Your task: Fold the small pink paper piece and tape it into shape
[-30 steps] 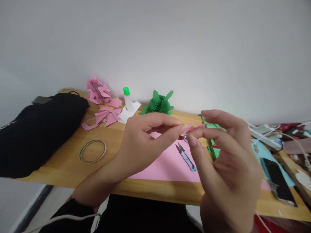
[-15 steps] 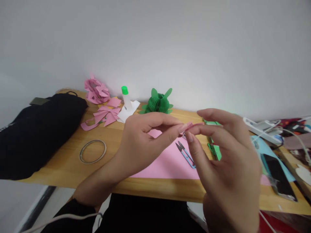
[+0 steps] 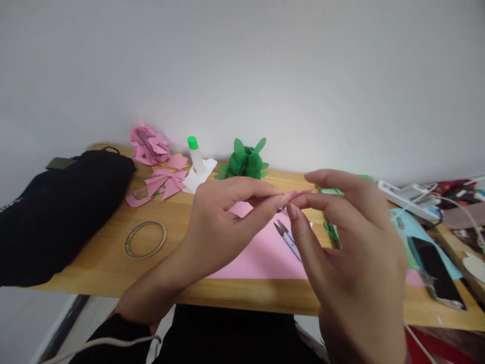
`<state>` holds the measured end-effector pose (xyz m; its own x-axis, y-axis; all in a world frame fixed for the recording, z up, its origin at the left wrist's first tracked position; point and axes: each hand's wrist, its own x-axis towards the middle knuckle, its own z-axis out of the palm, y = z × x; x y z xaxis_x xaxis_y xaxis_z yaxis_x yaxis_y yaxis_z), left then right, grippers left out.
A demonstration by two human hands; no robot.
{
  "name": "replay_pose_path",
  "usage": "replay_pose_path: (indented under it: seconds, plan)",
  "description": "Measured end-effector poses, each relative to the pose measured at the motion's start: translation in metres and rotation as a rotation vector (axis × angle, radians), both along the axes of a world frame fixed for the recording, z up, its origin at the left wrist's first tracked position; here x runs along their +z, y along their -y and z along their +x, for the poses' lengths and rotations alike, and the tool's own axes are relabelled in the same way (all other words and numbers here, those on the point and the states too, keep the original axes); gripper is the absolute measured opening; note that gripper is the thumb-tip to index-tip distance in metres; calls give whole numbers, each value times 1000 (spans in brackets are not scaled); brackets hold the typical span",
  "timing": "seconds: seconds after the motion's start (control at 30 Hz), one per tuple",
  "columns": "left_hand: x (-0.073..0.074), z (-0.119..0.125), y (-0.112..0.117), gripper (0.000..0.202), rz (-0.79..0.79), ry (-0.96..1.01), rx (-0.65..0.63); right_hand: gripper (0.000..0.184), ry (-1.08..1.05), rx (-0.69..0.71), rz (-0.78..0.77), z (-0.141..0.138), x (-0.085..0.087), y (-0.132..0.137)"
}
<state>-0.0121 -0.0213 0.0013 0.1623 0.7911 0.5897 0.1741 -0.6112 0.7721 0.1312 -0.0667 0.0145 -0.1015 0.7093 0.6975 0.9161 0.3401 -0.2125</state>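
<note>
While the dark sleeve (image 3: 125, 333) sits low at the near edge, both hands are up over the table (image 3: 106, 263) and working close together. The left hand (image 3: 220, 222) has thumb and forefinger pinched tight, the other fingers curled in. The right hand (image 3: 356, 253) meets it tip to tip, thumb pressed up from below, forefinger over the top, the remaining fingers loosely spread. Between them is a thin pink paper strip (image 3: 301, 194), held in the air above the table – and that is where the change shows. Over the last second the right thumb has crept leftward toward the left fingertips, and less of the strip shows between the two grips. Neither hand has let go, so I judge the strip to be mid-handling, nothing set down.

Under the hands lies a pink sheet (image 3: 261, 255), flat on the wood, with the blue thread snips (image 3: 288, 240) resting on it just beneath the right thumb – untouched, in the same spot as before. Green scraps (image 3: 332, 232) peek out just beside them. Off to the left a ring of tape (image 3: 145, 239) lies flat, with a black bag (image 3: 56, 212) beyond it. To the right a phone (image 3: 432, 268) lies face up. Further back sit pink offcuts (image 3: 162, 182), a green-capped glue bottle (image 3: 196, 154) upright on white paper, a green paper honeycomb (image 3: 245, 162), and a crumpled pink paper cluster (image 3: 146, 144) against the wall
</note>
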Motion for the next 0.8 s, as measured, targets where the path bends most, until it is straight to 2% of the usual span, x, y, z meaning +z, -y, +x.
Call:
replay_pose_path:
  seconds: [0.37, 0.67, 0.8]
  plan:
    - [-1, 1, 0, 9, 106, -8, 25, 6, -5, -60, 23, -5, -2, -1]
    - [-3, 0, 2, 19, 81, -16, 12, 7, -3, -74, 42, -7, -4, -2]
    - [-3, 1, 1, 19, -8, 56, -15, 5, -18, -85, 63, -10, -3, 0]
